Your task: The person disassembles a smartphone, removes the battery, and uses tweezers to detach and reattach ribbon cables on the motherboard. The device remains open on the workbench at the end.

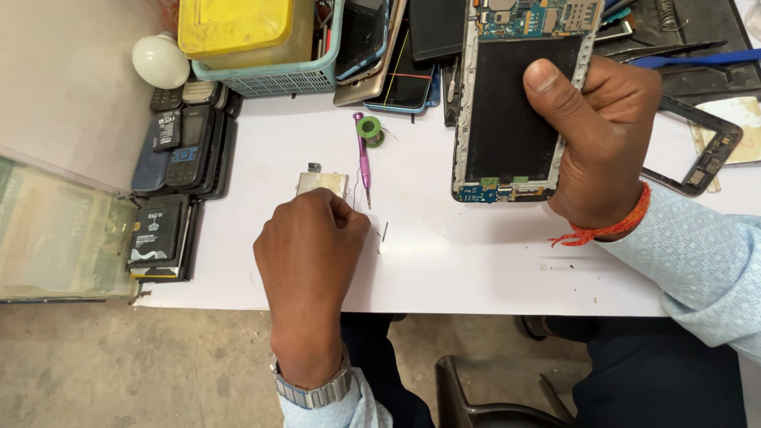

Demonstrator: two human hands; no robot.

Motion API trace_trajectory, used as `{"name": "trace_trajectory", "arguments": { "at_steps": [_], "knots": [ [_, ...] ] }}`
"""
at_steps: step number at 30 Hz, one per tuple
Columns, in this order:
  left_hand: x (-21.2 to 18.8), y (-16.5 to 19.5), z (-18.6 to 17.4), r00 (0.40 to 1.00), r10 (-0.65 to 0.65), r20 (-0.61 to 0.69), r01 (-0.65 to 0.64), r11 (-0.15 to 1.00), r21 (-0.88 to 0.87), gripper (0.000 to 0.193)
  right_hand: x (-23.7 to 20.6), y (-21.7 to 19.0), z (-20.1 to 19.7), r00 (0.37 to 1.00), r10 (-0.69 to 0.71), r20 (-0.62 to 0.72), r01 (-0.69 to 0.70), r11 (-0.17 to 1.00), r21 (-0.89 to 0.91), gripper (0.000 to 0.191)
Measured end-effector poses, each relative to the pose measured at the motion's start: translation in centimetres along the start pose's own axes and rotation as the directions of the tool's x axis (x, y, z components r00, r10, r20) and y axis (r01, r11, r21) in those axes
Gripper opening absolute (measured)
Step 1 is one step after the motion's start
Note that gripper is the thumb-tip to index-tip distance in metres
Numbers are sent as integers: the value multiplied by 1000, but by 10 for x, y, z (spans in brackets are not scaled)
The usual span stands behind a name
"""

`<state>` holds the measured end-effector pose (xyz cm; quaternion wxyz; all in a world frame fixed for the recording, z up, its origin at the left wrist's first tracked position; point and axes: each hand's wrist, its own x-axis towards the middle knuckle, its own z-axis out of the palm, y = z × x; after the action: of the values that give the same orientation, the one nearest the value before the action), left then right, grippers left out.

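White and cluttered at its far edge with old handsets and a mesh basket (269, 78), the workbench (444, 261) carries a phone repair at the disassembly stage. The person's right hand (598, 139) is clamped around an opened phone frame (515, 103), back up, circuit boards exposed, held above the bench. The left hand (311, 238) is curled closed on a small metal plate (323, 182) lying flat beside a purple screwdriver (364, 162). Lifting that thin plate likely calls for a careful fingertip pinch.
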<state>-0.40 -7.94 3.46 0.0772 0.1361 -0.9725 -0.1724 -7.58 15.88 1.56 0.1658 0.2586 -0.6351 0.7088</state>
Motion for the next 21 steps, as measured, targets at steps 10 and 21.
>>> {"name": "trace_trajectory", "arguments": {
  "at_steps": [10,21],
  "knots": [
    [-1,-5,8,994,56,-92,-53,998,25,9,-3,6,-4,1000,14,-28,-14,1000,-27,43],
    [-7,6,-9,883,-56,-465,-307,681,-665,15,0,7,3,1000,-15,11,15,999,-37,32]
  ]
}}
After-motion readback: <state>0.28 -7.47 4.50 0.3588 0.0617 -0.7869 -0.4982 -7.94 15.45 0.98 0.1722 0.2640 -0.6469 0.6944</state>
